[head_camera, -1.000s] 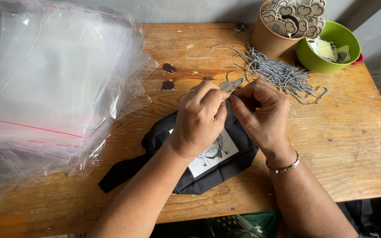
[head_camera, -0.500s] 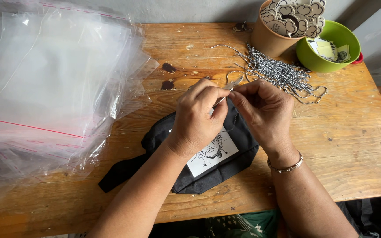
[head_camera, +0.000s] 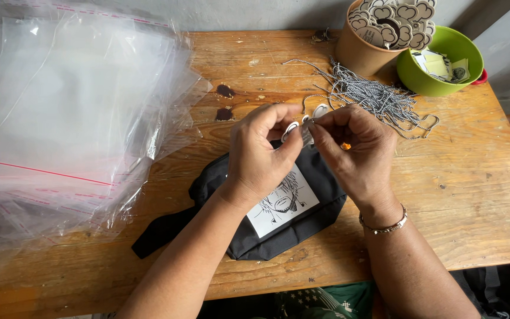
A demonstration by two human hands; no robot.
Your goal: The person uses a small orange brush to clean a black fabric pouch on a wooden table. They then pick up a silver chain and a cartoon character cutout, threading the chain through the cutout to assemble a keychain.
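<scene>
A black waist bag (head_camera: 302, 227) with a white drawn patch lies on the wooden table (head_camera: 473, 195) in front of me. Both hands hover just above its top edge. My left hand (head_camera: 261, 156) pinches a small white tag (head_camera: 291, 130) between thumb and fingers. My right hand (head_camera: 352, 153) pinches a thin speckled cord (head_camera: 311, 133) at the same spot, fingertips nearly touching the left ones. A bracelet circles the right wrist.
A thick stack of clear plastic bags (head_camera: 60, 130) covers the left of the table. A heap of speckled cords (head_camera: 373, 97) lies behind my hands. At the back right stand a brown cup of heart-shaped tags (head_camera: 379, 35) and a green bowl (head_camera: 444, 59) of paper tags.
Both hands have stayed together over the bag, working tag and cord with small finger shifts; the white tag now shows more clearly between the fingers.
</scene>
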